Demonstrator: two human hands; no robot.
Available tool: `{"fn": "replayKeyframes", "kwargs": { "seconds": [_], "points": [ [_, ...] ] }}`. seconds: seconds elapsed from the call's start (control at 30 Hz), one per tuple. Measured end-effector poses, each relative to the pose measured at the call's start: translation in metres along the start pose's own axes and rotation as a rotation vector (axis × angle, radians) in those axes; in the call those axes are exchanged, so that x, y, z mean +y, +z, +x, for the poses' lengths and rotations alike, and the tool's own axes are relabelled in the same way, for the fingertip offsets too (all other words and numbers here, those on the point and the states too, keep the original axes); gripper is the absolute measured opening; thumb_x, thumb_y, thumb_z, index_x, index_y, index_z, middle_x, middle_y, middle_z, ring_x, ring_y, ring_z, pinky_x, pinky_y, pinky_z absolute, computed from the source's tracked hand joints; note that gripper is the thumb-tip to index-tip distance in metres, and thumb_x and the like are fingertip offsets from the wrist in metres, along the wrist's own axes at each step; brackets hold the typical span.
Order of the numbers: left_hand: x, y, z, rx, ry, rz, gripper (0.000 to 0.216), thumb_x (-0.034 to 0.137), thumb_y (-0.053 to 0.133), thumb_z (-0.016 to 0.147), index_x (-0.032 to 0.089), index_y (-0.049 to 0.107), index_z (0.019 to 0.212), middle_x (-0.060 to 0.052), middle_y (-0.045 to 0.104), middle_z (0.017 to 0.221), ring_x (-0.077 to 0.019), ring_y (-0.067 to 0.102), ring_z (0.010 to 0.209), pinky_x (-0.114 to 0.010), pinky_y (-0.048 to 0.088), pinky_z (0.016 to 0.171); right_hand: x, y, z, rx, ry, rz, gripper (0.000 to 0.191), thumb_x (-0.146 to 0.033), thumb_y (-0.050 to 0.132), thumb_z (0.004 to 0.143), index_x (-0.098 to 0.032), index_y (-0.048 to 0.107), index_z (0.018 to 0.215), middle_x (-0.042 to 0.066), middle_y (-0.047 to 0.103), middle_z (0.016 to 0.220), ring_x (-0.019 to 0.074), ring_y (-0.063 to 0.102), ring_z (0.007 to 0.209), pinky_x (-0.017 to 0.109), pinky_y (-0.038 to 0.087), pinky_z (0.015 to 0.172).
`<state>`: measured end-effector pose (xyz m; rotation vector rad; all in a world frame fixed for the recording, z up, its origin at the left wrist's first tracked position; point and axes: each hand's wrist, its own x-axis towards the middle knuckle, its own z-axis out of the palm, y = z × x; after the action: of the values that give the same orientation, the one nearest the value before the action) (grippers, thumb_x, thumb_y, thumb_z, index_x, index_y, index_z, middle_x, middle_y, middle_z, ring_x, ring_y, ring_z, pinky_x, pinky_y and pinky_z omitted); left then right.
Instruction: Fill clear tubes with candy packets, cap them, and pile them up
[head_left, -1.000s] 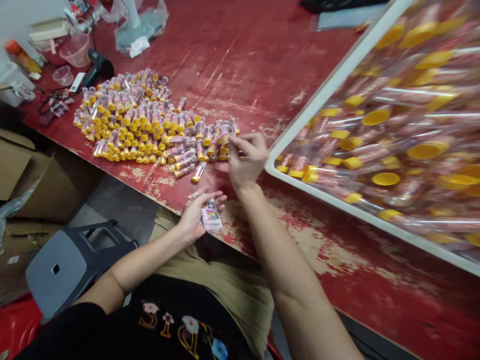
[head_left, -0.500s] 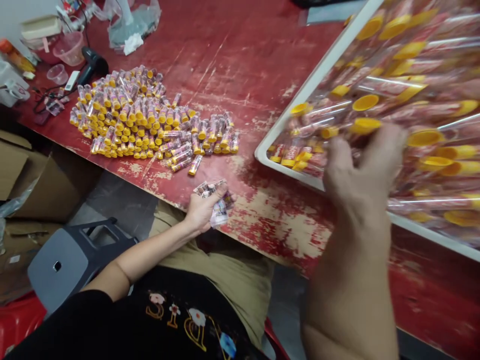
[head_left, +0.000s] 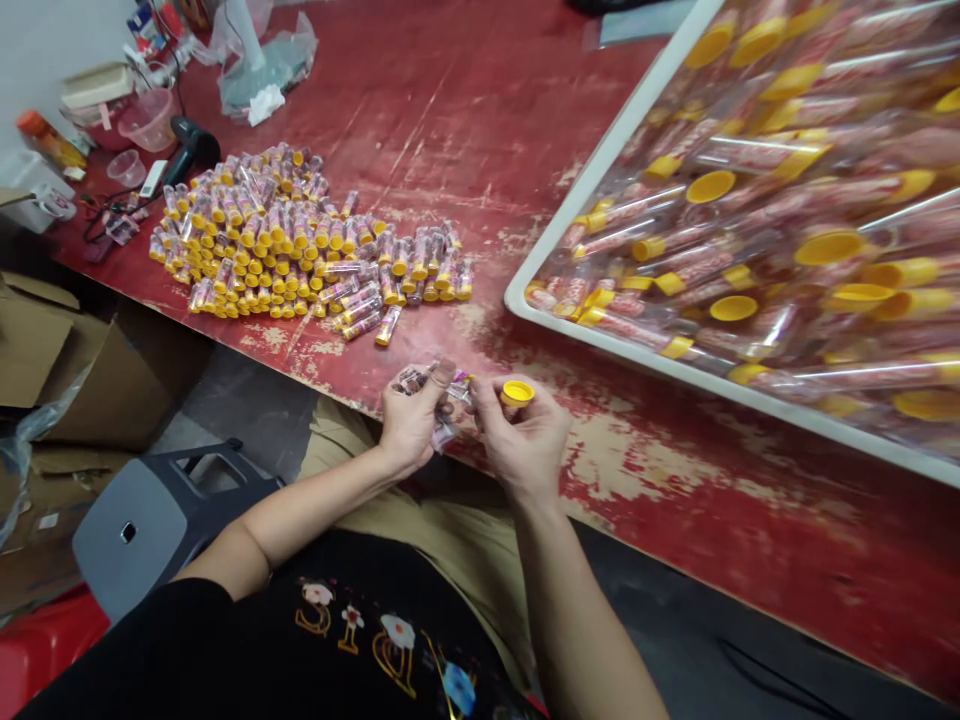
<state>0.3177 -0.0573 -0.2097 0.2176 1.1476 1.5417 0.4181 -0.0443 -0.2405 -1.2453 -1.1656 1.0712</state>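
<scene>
My left hand [head_left: 410,420] is closed around a bunch of clear printed plastic wrappers [head_left: 444,432] at the table's front edge. Close beside it, my right hand [head_left: 529,440] grips a small tube with a yellow cap [head_left: 517,393], the cap facing up; most of the tube is hidden by my fingers. To the right, a white-rimmed tray [head_left: 600,340] holds many clear tubes with yellow caps [head_left: 733,308]. A large pile of small wrapped tubes with yellow ends [head_left: 277,235] lies on the table beyond my left hand.
The worn red table [head_left: 450,110] runs across the view. At the far left are a dark hair dryer [head_left: 191,148], a pink basket [head_left: 148,120] and plastic bags [head_left: 277,60]. A grey stool [head_left: 139,530] and cardboard boxes [head_left: 82,390] stand below the table's left side.
My right hand has left the tray with a yellow-capped tube and moved left, beside my left hand. The left hand stays in place with the wrappers.
</scene>
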Motion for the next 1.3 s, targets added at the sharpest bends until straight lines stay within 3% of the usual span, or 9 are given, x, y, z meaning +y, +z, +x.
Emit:
{"fn": "replayKeyframes", "kwargs": {
  "seconds": [0.1, 0.27, 0.4, 0.57, 0.73, 0.83, 0.9, 1.07, 1.3],
  "points": [
    [0.003, 0.004, -0.002, 0.060, -0.044, -0.031, 0.060, 0.051, 0.100, 0.058, 0.018, 0.050, 0.066, 0.009, 0.050, 0.052, -0.0038, 0.045, 0.045, -0.019, 0.037, 0.047, -0.005, -0.007, -0.003, -0.047, 0.042, 0.147, 0.045, -0.065, 0.078, 0.084, -0.021, 0.065, 0.086, -0.004, 0.054, 0.067, 0.0100, 0.048, 0.057, 0.024, 0.044, 0.055],
    [0.012, 0.004, -0.006, 0.078, -0.203, -0.041, 0.059, 0.050, 0.101, 0.058, 0.017, 0.054, 0.071, 0.007, 0.054, 0.055, -0.0046, 0.048, 0.046, -0.018, 0.040, 0.045, -0.029, -0.030, -0.017, -0.057, 0.017, 0.379, 0.039, -0.062, 0.073, 0.090, -0.027, 0.071, 0.109, 0.002, 0.062, 0.099, 0.0139, 0.060, 0.081, 0.031, 0.058, 0.078],
    [0.011, 0.000, -0.011, 0.014, -0.296, -0.056, 0.057, 0.046, 0.102, 0.058, 0.016, 0.057, 0.073, 0.005, 0.060, 0.060, -0.0045, 0.051, 0.046, -0.017, 0.040, 0.044, -0.036, -0.030, -0.026, 0.007, -0.024, 0.443, 0.041, -0.057, 0.084, 0.083, -0.030, 0.074, 0.112, 0.001, 0.062, 0.098, 0.0123, 0.060, 0.081, 0.026, 0.056, 0.074],
    [0.007, -0.004, -0.014, -0.069, -0.441, -0.002, 0.047, 0.045, 0.097, 0.069, 0.015, 0.061, 0.075, 0.003, 0.059, 0.056, -0.0076, 0.052, 0.042, -0.021, 0.042, 0.044, -0.026, -0.020, -0.031, 0.167, -0.153, 0.356, 0.030, -0.047, 0.081, 0.089, -0.029, 0.072, 0.111, 0.002, 0.064, 0.101, 0.0110, 0.061, 0.076, 0.025, 0.054, 0.065],
    [0.010, -0.001, -0.017, -0.066, -0.385, 0.037, 0.043, 0.043, 0.096, 0.072, 0.015, 0.064, 0.079, 0.000, 0.066, 0.066, -0.0096, 0.058, 0.050, -0.022, 0.044, 0.048, -0.019, -0.029, -0.049, 0.255, -0.266, 0.049, 0.030, -0.038, 0.079, 0.090, -0.026, 0.073, 0.116, 0.007, 0.071, 0.107, 0.0197, 0.071, 0.084, 0.039, 0.065, 0.073],
    [0.012, -0.004, -0.020, -0.136, -0.349, 0.063, 0.047, 0.047, 0.097, 0.069, 0.014, 0.064, 0.081, 0.000, 0.067, 0.067, -0.0108, 0.061, 0.053, -0.022, 0.045, 0.049, -0.014, -0.042, -0.059, 0.176, -0.351, -0.136, 0.026, -0.032, 0.075, 0.093, -0.027, 0.077, 0.118, 0.010, 0.074, 0.117, 0.0272, 0.074, 0.107, 0.049, 0.067, 0.090],
    [0.012, -0.006, -0.021, -0.166, -0.295, 0.099, 0.053, 0.053, 0.097, 0.065, 0.014, 0.065, 0.081, -0.001, 0.067, 0.067, -0.0114, 0.063, 0.054, -0.022, 0.045, 0.049, -0.010, -0.050, -0.063, 0.085, -0.388, -0.200, 0.029, -0.027, 0.069, 0.096, -0.030, 0.078, 0.124, 0.009, 0.076, 0.119, 0.0273, 0.074, 0.110, 0.050, 0.065, 0.094],
    [0.006, -0.008, -0.025, -0.240, -0.182, 0.169, 0.069, 0.069, 0.095, 0.052, 0.015, 0.066, 0.083, 0.001, 0.065, 0.062, -0.0090, 0.057, 0.048, -0.021, 0.041, 0.045, -0.009, -0.055, -0.058, -0.036, -0.450, -0.208, 0.054, -0.016, 0.074, 0.092, -0.041, 0.070, 0.139, 0.006, 0.072, 0.119, 0.0215, 0.073, 0.102, 0.039, 0.065, 0.083],
    [0.006, -0.008, -0.026, -0.245, -0.174, 0.155, 0.082, 0.065, 0.098, 0.049, 0.017, 0.067, 0.108, 0.004, 0.066, 0.064, -0.0084, 0.056, 0.047, -0.021, 0.040, 0.046, -0.016, -0.036, -0.049, 0.136, -0.421, -0.242, 0.021, -0.024, 0.081, 0.088, -0.033, 0.085, 0.107, 0.004, 0.074, 0.089, 0.0182, 0.070, 0.079, 0.034, 0.060, 0.068]
  ]
}}
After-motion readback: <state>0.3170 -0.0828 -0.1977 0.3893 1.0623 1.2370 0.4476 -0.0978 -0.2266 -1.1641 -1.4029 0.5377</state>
